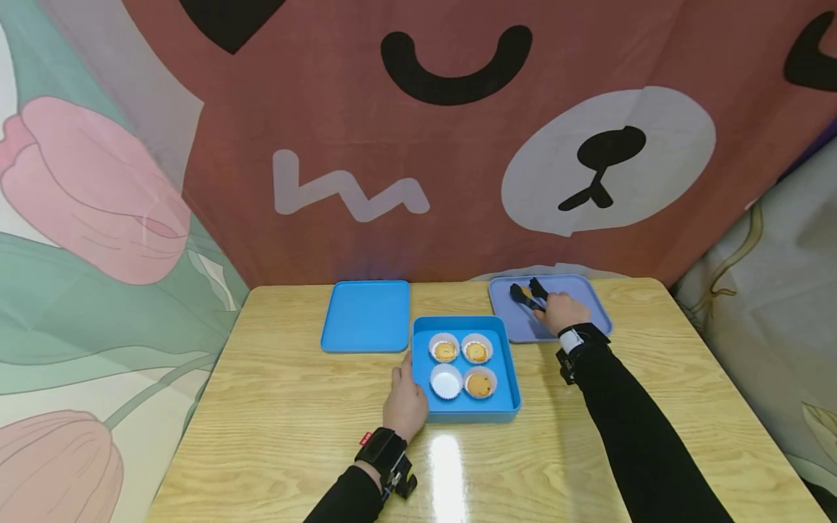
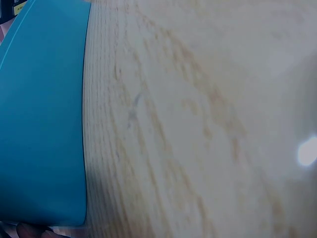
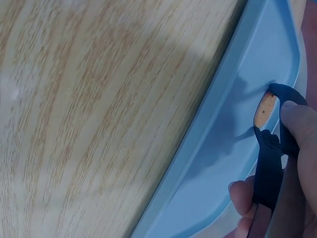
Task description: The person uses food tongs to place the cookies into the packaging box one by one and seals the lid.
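My right hand (image 1: 564,312) grips black tongs (image 3: 270,173) over the purple tray (image 1: 591,294) at the back right. Between the tong tips a round cookie (image 3: 265,110) is pinched, its edge showing in the right wrist view. My left hand (image 1: 405,403) rests along the left wall of a blue box (image 1: 467,417), fingers extended against it. Inside the box stand white paper cups. The front left cup (image 1: 447,382) is empty; the front right one holds a cookie (image 1: 479,385), and the two back cups hold cookies too.
A flat blue lid-like tray (image 1: 366,316) lies behind and left of the box. All of it stands on a wooden table (image 1: 294,407). Beyond the table's back edge hangs a brown cloth (image 1: 340,247) with a bear face; more printed cloth hangs at both sides.
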A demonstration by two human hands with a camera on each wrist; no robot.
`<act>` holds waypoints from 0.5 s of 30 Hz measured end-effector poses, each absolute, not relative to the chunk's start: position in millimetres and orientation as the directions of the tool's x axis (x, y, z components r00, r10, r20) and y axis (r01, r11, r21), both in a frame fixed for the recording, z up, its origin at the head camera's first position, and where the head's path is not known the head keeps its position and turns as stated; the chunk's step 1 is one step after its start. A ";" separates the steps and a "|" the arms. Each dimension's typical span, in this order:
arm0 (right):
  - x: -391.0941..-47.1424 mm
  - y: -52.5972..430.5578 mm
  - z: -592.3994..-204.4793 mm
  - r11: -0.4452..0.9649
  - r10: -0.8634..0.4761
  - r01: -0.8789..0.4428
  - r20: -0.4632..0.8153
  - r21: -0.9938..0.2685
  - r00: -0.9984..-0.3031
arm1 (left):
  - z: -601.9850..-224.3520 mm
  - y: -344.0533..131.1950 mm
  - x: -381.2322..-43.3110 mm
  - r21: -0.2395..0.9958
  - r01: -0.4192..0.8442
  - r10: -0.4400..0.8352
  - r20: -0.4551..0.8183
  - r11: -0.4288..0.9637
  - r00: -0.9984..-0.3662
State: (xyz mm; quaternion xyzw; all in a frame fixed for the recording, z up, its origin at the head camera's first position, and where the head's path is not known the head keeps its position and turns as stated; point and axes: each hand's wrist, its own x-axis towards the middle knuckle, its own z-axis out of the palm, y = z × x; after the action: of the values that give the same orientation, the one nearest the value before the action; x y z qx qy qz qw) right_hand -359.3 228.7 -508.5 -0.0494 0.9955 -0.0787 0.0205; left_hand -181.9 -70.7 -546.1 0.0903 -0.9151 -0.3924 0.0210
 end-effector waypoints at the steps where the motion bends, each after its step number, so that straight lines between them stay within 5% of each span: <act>1: -358.8 227.9 -507.4 0.982 -0.105 -0.099 -0.026 -0.158 -0.994 | -546.3 -70.6 -182.0 0.722 -0.149 -0.182 -0.033 0.675 -0.983; 15: -351.7 223.4 -500.8 0.983 -0.145 -0.142 -0.023 -0.116 -0.989 | -545.3 -71.6 -182.3 0.723 -0.157 -0.187 -0.040 0.672 -0.982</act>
State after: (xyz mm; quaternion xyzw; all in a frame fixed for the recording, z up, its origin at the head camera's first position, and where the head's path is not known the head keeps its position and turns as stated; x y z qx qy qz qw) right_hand -351.7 223.4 -500.8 -0.0720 0.9956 -0.0573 0.0155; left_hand -182.3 -71.6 -545.3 0.0941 -0.9143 -0.3936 0.0188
